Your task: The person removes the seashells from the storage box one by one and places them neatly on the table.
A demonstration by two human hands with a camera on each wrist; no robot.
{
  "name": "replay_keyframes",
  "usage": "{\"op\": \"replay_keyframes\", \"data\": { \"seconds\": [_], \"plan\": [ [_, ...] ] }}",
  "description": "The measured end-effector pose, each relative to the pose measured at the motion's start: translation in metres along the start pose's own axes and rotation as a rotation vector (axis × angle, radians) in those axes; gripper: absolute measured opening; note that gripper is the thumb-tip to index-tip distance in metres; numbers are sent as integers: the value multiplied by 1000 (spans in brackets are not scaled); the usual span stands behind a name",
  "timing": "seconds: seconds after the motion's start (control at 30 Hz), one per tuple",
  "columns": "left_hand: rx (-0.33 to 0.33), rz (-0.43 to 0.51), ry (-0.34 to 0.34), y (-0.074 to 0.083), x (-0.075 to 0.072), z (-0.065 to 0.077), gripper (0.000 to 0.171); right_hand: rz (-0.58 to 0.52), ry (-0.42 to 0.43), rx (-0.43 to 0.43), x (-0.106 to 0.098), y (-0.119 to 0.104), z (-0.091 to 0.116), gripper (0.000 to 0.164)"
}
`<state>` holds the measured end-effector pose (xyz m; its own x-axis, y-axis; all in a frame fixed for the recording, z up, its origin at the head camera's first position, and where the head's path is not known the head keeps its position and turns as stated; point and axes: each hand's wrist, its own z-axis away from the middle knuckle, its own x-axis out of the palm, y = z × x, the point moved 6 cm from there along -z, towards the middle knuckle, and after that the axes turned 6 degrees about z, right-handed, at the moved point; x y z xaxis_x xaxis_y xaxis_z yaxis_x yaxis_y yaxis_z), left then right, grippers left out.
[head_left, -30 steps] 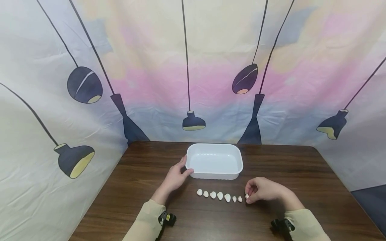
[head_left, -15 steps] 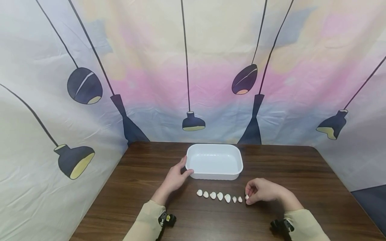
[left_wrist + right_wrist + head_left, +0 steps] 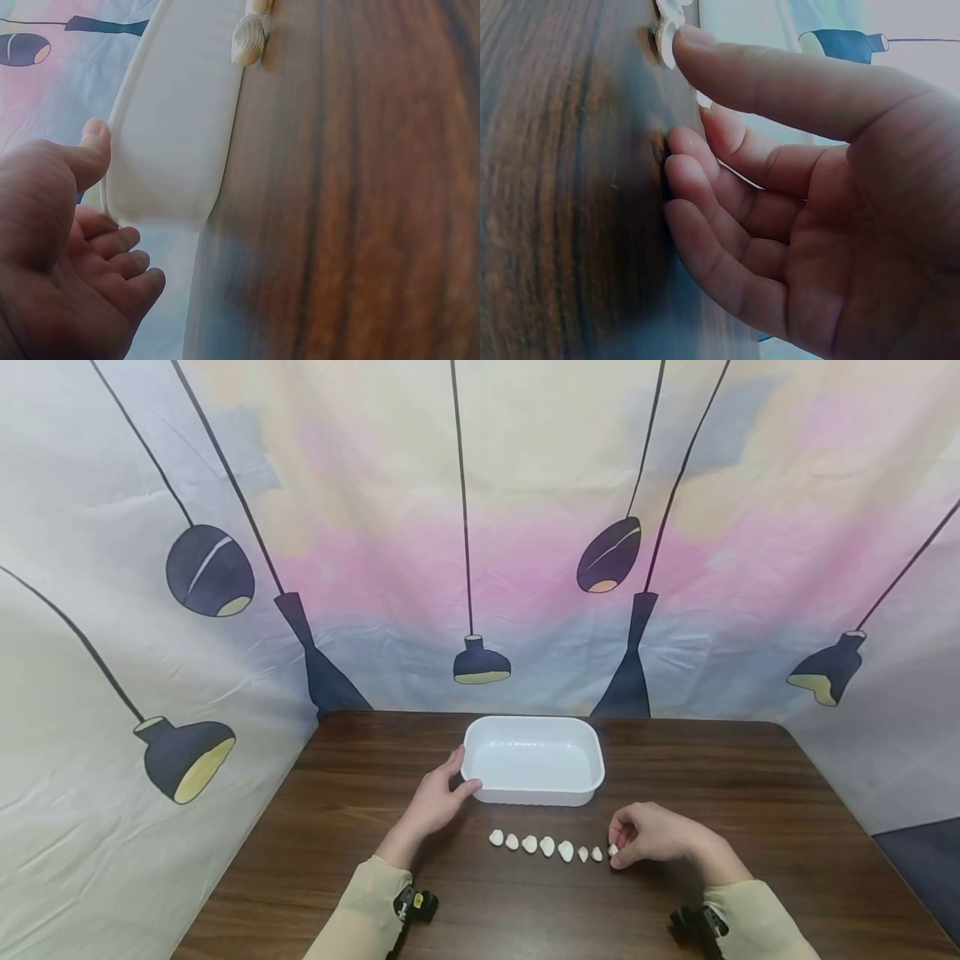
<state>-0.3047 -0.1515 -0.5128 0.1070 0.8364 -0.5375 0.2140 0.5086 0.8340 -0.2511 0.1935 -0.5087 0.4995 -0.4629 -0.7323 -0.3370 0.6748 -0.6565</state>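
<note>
In the head view a white rectangular plastic tub [image 3: 534, 797] stands toward the back of the table. My left hand [image 3: 435, 802] holds its near left corner, the thumb at the front and the fingers along the left end. In front of the tub lies a row of small white seashells [image 3: 547, 847]; the left wrist view shows the ribbed surface of one shell [image 3: 248, 40]. At the row's right end my right hand [image 3: 660, 833] pinches a small seashell [image 3: 612, 850] between thumb and index finger, low over the wood. Its other fingers curl loosely near the tabletop.
The dark brown wooden table [image 3: 525, 918] ends at a hanging cloth backdrop [image 3: 525, 568] printed with lamps. A small black camera is strapped to each wrist over a beige sleeve [image 3: 363, 902].
Almost nothing differs. The right hand stays at the end of the row with its seashell, shifted at most very slightly left; the left hand and tub keep their place.
</note>
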Motion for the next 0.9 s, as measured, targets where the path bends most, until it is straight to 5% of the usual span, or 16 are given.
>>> {"op": "replay_keyframes", "data": {
  "seconds": [0.9],
  "plan": [
    [7,-13,5,2,-1,0,74,51,51,1,3,-6,0,30]
  ]
}}
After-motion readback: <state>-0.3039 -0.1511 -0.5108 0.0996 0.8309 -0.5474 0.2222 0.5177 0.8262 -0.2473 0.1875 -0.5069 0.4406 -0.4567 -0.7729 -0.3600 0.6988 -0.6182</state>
